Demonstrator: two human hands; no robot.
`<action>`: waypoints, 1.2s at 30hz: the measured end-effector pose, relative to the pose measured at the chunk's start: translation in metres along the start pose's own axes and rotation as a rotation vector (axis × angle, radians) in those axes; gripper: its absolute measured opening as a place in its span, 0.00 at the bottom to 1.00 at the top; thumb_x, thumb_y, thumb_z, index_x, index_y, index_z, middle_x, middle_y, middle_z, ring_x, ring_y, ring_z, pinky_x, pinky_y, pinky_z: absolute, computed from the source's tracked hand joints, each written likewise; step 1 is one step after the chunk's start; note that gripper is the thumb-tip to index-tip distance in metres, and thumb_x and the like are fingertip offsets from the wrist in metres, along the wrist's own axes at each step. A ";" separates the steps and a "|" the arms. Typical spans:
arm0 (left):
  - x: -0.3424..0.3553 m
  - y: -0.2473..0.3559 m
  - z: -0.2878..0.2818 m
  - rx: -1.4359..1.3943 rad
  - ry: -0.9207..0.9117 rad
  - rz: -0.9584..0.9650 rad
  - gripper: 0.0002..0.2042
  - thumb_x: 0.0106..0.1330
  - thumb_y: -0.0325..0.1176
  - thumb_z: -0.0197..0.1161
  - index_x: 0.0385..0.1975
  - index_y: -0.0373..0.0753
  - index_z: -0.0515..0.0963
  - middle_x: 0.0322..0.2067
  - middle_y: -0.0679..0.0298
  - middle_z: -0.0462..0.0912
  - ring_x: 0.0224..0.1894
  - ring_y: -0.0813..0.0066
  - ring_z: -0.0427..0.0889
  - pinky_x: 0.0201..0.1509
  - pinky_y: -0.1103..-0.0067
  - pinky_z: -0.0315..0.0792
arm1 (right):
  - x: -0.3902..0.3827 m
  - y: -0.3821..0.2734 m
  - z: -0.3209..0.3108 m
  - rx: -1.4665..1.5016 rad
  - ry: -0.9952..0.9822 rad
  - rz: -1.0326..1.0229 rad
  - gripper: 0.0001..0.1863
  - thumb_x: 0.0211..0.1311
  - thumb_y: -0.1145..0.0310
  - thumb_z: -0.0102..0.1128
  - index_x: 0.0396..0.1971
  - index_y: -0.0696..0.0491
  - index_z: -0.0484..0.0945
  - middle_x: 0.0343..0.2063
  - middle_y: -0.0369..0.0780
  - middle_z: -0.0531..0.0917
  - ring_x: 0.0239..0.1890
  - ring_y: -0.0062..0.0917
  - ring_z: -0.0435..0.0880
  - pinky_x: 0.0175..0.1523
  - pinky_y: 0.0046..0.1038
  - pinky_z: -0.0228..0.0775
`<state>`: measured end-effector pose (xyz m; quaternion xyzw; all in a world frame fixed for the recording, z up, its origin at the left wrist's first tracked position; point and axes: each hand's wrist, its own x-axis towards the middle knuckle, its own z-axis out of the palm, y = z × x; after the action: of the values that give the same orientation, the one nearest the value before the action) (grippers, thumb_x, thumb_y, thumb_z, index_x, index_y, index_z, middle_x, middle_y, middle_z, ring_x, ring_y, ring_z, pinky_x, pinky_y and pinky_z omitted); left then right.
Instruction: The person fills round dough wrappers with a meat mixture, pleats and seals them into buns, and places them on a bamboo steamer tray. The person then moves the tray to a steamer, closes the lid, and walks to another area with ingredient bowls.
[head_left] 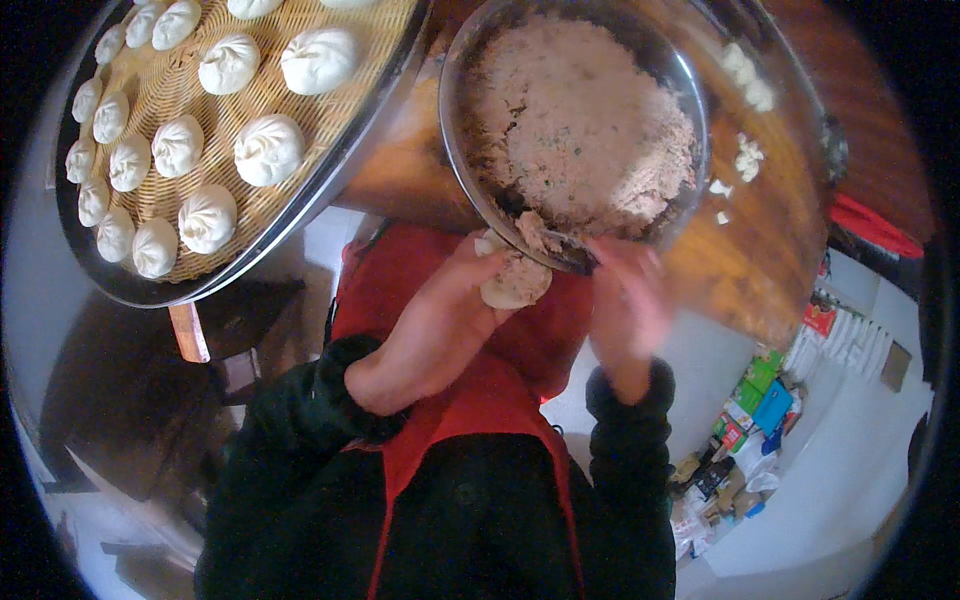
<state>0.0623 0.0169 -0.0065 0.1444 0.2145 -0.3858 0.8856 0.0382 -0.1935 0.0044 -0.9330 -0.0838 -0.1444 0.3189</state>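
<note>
In my left hand (440, 320) lies a round dough wrapper (508, 297) with pinkish minced meat filling (529, 277) on it; my fingers curl around it just below the bowl's near rim. My right hand (632, 300), smeared by motion, is closed at the same rim on what looks like a small metal utensil (572, 240). A lump of filling (540, 232) sits at the utensil's end, and its exact kind is hidden. The large steel bowl (449, 125) holds a big mound of minced filling with green flecks.
At the left, a round woven tray (180, 95) with a dark rim carries several pleated buns (270, 150). Small dough pieces (748, 158) lie on the wooden table (760, 265) right of the bowl. Boxes and bags (745, 420) stand at the lower right.
</note>
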 end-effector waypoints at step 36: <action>-0.020 -0.007 -0.007 0.428 0.066 0.211 0.16 0.80 0.31 0.54 0.63 0.33 0.70 0.55 0.62 0.81 0.57 0.76 0.80 0.64 0.76 0.73 | -0.012 -0.061 0.000 -0.088 0.155 0.054 0.13 0.53 0.80 0.74 0.39 0.53 0.87 0.28 0.42 0.88 0.26 0.35 0.87 0.32 0.33 0.80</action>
<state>0.0428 0.0280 -0.0031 0.3632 0.1405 -0.3228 0.8626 0.0113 -0.1465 0.0355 -0.9341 -0.0274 -0.2110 0.2867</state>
